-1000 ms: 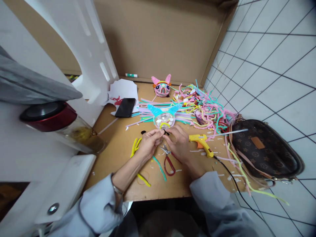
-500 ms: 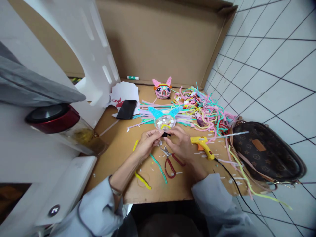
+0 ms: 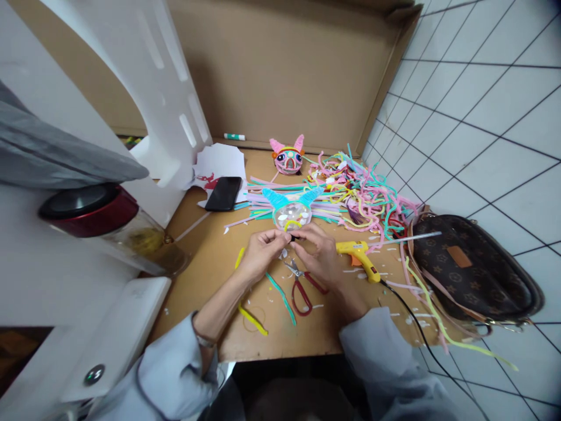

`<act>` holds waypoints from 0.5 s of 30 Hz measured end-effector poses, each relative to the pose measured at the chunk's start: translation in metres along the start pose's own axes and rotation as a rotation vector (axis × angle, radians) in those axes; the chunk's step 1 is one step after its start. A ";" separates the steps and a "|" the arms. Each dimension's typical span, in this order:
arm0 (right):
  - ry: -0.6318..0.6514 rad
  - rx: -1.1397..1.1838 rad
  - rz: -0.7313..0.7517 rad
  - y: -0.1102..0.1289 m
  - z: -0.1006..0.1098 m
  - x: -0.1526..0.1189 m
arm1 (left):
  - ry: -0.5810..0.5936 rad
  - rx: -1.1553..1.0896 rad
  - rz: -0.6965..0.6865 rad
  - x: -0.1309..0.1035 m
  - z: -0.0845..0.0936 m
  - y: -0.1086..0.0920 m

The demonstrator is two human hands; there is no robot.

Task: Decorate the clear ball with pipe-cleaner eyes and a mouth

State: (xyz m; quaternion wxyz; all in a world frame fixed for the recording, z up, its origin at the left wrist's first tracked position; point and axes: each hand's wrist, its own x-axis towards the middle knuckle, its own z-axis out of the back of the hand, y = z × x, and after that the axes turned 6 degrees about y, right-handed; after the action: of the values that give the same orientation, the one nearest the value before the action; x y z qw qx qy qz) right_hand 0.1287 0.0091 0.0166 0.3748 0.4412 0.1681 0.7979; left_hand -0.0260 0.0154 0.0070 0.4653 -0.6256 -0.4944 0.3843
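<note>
Black scrap [image 3: 293,238], more hidden than a moment ago, is pinched between left hand [image 3: 263,250] and right hand [image 3: 322,255], inward of the desk's [image 3: 214,248] near edge; handling seems unfinished.

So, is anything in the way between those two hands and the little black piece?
Nothing visible is: the black piece sits right at the fingertips of the left hand and right hand. The scissors lie on the near side, not between.
</note>
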 end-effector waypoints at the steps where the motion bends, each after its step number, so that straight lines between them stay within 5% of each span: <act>1: -0.004 -0.003 -0.005 0.000 0.000 0.000 | -0.022 0.005 -0.006 0.000 -0.002 0.000; 15: -0.059 -0.186 0.021 -0.003 -0.006 -0.004 | -0.210 -0.142 -0.010 -0.002 -0.018 0.003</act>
State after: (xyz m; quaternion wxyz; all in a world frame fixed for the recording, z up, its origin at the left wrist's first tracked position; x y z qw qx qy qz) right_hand 0.1266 0.0087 0.0094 0.4103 0.4298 0.0775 0.8006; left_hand -0.0089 0.0091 0.0091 0.3675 -0.6108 -0.5694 0.4094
